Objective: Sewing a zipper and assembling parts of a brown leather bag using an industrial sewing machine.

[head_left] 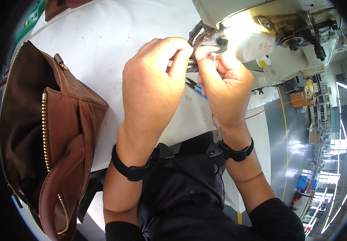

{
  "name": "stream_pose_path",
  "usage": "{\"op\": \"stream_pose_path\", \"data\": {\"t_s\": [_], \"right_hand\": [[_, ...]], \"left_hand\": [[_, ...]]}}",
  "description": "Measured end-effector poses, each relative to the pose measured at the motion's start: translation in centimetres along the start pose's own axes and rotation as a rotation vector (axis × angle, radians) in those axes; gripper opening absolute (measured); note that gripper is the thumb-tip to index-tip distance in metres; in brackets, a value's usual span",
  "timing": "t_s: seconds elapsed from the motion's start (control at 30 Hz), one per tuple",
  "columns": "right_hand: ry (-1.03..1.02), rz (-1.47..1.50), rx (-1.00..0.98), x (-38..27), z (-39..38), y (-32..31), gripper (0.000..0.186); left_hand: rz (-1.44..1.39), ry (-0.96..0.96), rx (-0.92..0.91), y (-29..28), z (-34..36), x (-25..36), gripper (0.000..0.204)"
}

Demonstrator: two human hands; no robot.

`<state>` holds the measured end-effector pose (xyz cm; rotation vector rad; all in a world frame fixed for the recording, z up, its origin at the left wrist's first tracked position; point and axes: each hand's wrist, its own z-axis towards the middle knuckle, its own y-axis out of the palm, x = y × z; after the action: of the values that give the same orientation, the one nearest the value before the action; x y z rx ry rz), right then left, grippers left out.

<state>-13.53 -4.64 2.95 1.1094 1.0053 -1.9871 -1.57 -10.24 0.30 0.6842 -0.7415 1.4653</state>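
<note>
My left hand (157,76) is closed in a pinch, thumb against forefinger, beside the needle area of a sewing machine (294,38). My right hand (226,78) is also closed, its thumb and forefinger pressed together close to the left fingertips. Whatever lies between the fingers of either hand is too small to make out. Metal machine parts (199,36) stand just beyond the fingertips, under a bright lamp glow. Partly hidden behind my right hand lie blue-handled snips (197,87) on the white tabletop (101,30).
A brown bag (67,116) with brass-toned zips and a rounded handle stands open at the left. Brown cord (217,126) hangs by the table's near edge. At the far left is a green object (31,20). Shelving with boxes (300,99) stands across the floor at right.
</note>
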Motion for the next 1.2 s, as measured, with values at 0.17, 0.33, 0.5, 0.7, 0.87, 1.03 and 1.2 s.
{"op": "stream_pose_path", "data": {"t_s": [0.17, 0.33, 0.5, 0.7, 0.87, 1.03, 1.2], "right_hand": [[-0.023, -0.066, -0.022, 0.2, 0.3, -0.1, 0.014], [-0.053, -0.072, -0.032, 0.1, 0.4, 0.0, 0.012], [-0.034, -0.041, -0.019, 0.0, 0.4, 0.4, 0.012], [-0.01, 0.066, 0.011, 0.3, -0.1, 0.5, 0.009], [0.026, 0.213, 0.02, 0.6, -0.7, 0.0, 0.003], [-0.126, 0.061, -0.004, 1.9, -2.8, -1.7, 0.005], [-0.415, 0.202, -0.164, 1.9, -5.8, -2.8, 0.011]], "left_hand": [[-0.002, -0.016, -0.005, -0.1, 0.0, 0.0, 0.007], [-0.015, -0.021, -0.004, -0.1, 0.0, 0.0, 0.007], [0.019, -0.015, -0.004, -0.1, 0.0, 0.2, 0.006], [0.018, -0.026, -0.038, -0.2, -0.6, 0.5, 0.012], [0.193, 0.118, -0.029, -0.5, -1.1, 1.2, 0.013], [0.219, 0.26, -0.016, -1.5, -2.5, 1.1, 0.014], [0.089, 0.065, -0.034, -1.9, -4.5, 2.2, 0.008]]}}
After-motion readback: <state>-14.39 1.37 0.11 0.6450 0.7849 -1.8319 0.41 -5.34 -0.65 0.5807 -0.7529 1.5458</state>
